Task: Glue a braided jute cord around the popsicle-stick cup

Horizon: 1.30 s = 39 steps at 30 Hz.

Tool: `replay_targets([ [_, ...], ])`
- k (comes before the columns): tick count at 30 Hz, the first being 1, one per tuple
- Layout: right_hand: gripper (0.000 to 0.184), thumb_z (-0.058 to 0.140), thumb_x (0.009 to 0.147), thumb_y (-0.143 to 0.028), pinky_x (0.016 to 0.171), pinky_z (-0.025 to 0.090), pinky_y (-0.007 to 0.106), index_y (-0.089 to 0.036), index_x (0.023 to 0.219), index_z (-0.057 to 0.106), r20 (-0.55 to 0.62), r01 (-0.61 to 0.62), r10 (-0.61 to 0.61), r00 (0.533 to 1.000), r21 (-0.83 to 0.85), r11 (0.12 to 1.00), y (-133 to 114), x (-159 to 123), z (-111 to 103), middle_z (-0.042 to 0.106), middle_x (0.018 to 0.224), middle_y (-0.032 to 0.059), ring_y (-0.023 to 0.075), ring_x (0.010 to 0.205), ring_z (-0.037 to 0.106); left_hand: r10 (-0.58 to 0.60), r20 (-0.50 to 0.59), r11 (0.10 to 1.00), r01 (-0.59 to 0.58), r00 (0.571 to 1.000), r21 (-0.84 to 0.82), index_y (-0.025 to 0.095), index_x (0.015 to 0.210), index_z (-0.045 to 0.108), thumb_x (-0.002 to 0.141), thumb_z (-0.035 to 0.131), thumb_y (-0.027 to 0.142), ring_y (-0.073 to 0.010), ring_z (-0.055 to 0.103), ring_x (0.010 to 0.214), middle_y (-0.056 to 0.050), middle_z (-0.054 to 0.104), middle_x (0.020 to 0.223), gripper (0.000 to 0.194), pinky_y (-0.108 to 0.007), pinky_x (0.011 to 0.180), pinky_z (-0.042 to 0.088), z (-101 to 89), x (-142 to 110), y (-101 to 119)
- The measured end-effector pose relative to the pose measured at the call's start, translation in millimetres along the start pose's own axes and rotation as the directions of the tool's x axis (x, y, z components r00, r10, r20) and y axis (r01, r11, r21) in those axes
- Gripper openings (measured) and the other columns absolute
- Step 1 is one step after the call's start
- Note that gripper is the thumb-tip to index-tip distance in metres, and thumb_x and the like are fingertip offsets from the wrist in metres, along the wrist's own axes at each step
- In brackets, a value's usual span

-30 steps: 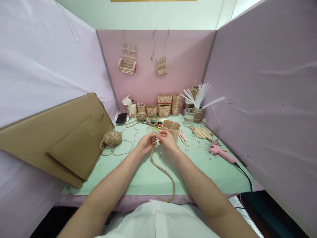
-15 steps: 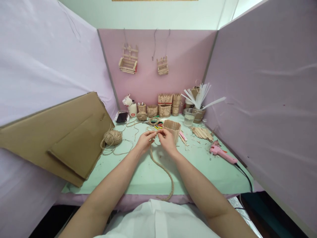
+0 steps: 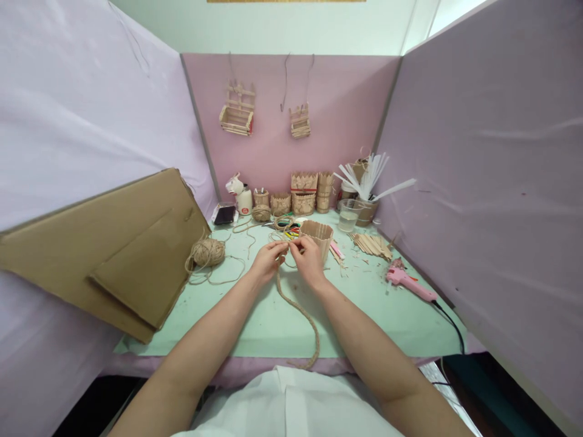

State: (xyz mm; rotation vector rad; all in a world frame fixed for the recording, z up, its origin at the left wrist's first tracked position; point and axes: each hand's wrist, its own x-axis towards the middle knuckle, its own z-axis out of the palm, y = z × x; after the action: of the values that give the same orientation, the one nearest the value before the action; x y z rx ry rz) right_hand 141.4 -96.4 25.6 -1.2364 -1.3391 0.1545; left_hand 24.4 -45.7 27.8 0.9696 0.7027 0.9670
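Over the middle of the table, my left hand and my right hand meet fingertip to fingertip, both closed on a braided twine cord. The tan cord hangs from my left fingers and curves down to the table's front edge. What exactly the fingertips pinch is partly hidden. Just behind my right hand stands a round basket of wooden sticks. Off to the left, a ball of twine trails loose strands across the table toward my hands.
At the right lie a pink glue gun with a black cable and a pile of wooden sticks. A clear cup of liquid stands behind them. Cardboard leans at the left. Small stick baskets line the back.
My fingertips shift very slightly on the cord, with both hands staying in the same place. The other things have not moved.
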Motion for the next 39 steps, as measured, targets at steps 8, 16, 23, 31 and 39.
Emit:
replay_targets([
  [8,0.012,0.051,0.083,-0.023,0.074,0.044,0.029,-0.020,0.074,0.059,0.083,0.050,-0.060,0.995,0.115,0.992,-6.1,-0.2,-0.2,0.058,0.084,0.0034,0.0167,0.083,0.056,-0.304,0.260,0.906,0.363,0.916,-0.217,0.010,0.075,0.058,0.075,0.062,0.011,-0.0035,0.046,0.049,0.000,0.053,0.061,0.004,-0.013,0.043,0.033,-5.4,1.9,8.1],
  [16,0.011,0.055,0.077,-0.028,0.074,0.045,0.031,-0.018,0.074,0.059,0.060,-0.137,0.131,0.990,0.121,0.983,-1.3,3.4,0.8,0.060,0.080,0.0032,0.0170,0.077,0.056,0.150,0.125,0.983,-0.162,0.981,0.092,0.015,0.077,0.054,0.065,0.075,0.027,-0.0058,0.051,0.057,0.004,0.054,0.064,0.027,-0.016,0.053,0.038,-1.0,2.9,-4.1],
  [23,0.013,0.053,0.077,-0.029,0.072,0.044,0.031,-0.019,0.073,0.059,0.037,-0.127,0.124,0.992,0.089,0.988,-0.4,2.9,0.6,0.060,0.078,0.0037,0.0176,0.076,0.056,0.340,0.168,0.879,-0.376,0.925,0.292,0.016,0.077,0.054,0.065,0.068,0.023,-0.0087,0.053,0.062,0.002,0.057,0.069,0.019,-0.021,0.060,0.040,-4.4,8.8,-7.7],
  [31,0.013,0.052,0.076,-0.028,0.071,0.042,0.030,-0.019,0.068,0.058,0.037,-0.166,0.163,0.986,0.068,0.984,2.6,3.8,-0.2,0.061,0.073,0.0032,0.0182,0.075,0.055,0.379,0.255,0.619,-0.449,0.890,0.644,0.016,0.072,0.062,0.078,0.053,0.025,-0.0121,0.054,0.065,0.000,0.060,0.065,0.014,-0.023,0.063,0.042,-5.5,4.7,-8.3],
  [39,0.015,0.050,0.077,-0.033,0.064,0.040,0.028,-0.020,0.067,0.052,-0.041,-0.220,0.228,0.973,0.140,0.965,4.2,3.8,-0.6,0.057,0.064,-0.0003,0.0162,0.067,0.052,0.411,0.304,0.426,-0.476,0.860,0.769,0.017,0.068,0.063,0.079,0.049,0.023,-0.0125,0.051,0.063,0.001,0.059,0.061,0.019,-0.022,0.063,0.039,-8.5,0.8,-0.8],
])
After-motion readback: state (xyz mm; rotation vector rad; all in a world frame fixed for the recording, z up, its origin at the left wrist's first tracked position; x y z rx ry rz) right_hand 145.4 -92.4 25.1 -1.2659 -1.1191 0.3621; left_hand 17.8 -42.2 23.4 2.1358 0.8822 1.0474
